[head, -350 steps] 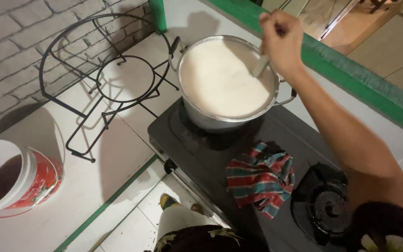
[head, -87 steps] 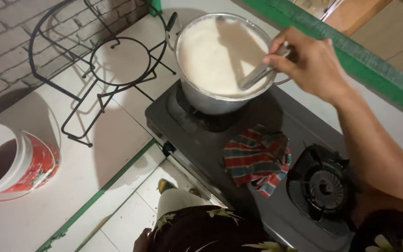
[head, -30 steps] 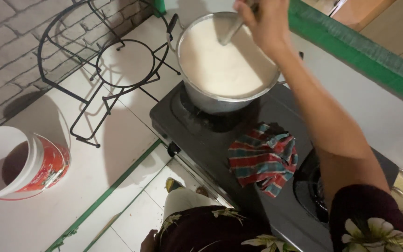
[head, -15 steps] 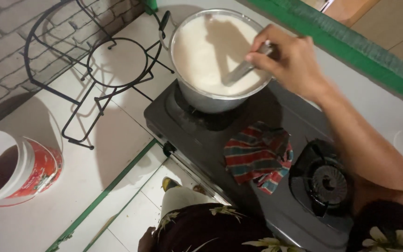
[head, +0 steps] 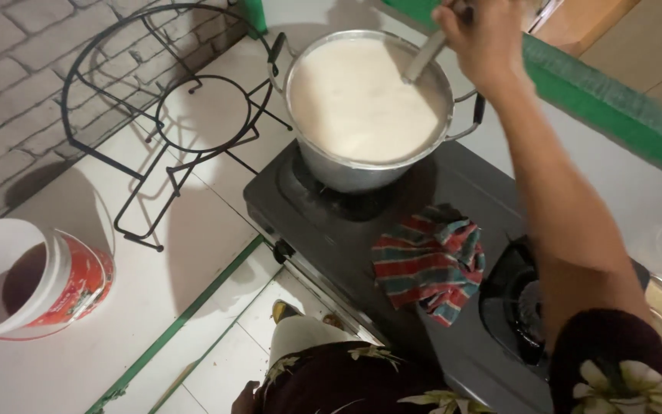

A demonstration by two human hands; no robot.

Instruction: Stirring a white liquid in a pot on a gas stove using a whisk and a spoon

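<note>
The right hand (head: 484,38) grips a spoon (head: 423,61) dipped in the pot (head: 369,165) on the stove (head: 453,230) — left hand unseen. The milky liquid (head: 362,100) sits near the rim — hard stirring could slop it over.

Dark floral short sleeve (head: 614,368), bare forearm

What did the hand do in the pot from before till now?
The right hand kept hold of the spoon and swept it round the white liquid: from the pot's right side to its far rim, where it is now. The pot, the striped cloth, the wire stand and the bucket stayed put.
</note>
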